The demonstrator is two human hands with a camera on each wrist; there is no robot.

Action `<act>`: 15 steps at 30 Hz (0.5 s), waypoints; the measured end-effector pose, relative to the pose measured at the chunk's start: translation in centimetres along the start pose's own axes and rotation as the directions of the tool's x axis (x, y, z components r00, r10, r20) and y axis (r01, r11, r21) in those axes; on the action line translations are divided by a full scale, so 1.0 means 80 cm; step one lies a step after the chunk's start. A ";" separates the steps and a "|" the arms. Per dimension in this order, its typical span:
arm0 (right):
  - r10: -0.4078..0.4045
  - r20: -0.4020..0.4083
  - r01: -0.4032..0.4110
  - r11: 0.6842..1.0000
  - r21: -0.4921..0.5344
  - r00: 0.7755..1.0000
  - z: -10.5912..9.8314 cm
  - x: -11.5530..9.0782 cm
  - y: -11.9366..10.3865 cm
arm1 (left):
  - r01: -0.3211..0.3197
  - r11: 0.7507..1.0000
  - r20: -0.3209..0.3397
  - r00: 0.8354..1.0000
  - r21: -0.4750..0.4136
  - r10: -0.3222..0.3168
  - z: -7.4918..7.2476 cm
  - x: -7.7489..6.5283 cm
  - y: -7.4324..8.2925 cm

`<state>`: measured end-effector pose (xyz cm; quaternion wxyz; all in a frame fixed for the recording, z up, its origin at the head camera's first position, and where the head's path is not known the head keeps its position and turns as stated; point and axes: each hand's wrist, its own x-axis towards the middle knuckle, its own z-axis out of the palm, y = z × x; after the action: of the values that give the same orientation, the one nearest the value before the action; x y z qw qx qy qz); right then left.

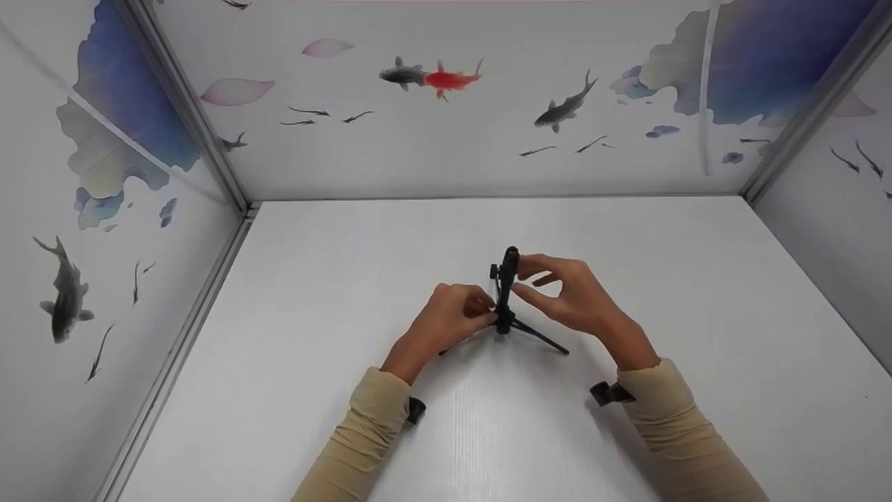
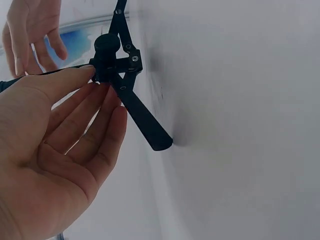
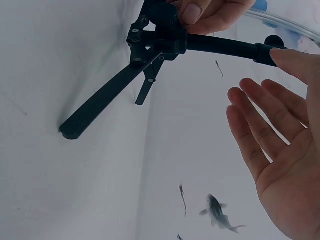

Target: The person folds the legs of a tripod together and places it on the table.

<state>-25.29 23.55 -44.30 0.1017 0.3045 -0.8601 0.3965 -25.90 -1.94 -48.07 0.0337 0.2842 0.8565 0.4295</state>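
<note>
Black tripod (image 1: pixel 508 279) is found standing on the white table (image 1: pixel 293 279), its hub (image 2: pixel 106 67) pinched by the left hand (image 1: pixel 451 314). The right hand (image 1: pixel 578 296) is loosely extended, its thumb apparently laid against the upright (image 3: pixel 220 45). The hub should be held steady and the upright pressed only lightly.

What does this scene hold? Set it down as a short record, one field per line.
Object: black tripod, upright, legs spread
Left hand: pinches the tripod near where its legs meet
Right hand: thumb at the upper post, other fingers apart from it
Surface: white table
Surroundings: pale walls decorated with fish
</note>
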 end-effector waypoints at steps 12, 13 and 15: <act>-0.027 -0.001 0.027 1.000 0.003 1.000 0.008 -0.001 -0.005 | 0.049 0.999 0.015 0.999 -0.003 -0.049 0.006 0.000 0.001; -0.027 -0.003 0.027 1.000 0.003 1.000 0.009 0.000 -0.006 | 0.054 0.999 0.013 0.998 0.004 -0.054 0.007 0.001 0.001; -0.030 -0.009 0.030 1.000 0.003 1.000 0.010 0.001 -0.007 | 0.059 0.998 0.009 0.998 0.018 -0.059 0.007 0.001 0.002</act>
<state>-24.94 22.62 -44.41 0.1110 0.3158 -0.8542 0.3977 -25.74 -1.42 -48.31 0.0478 0.2612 0.8680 0.4195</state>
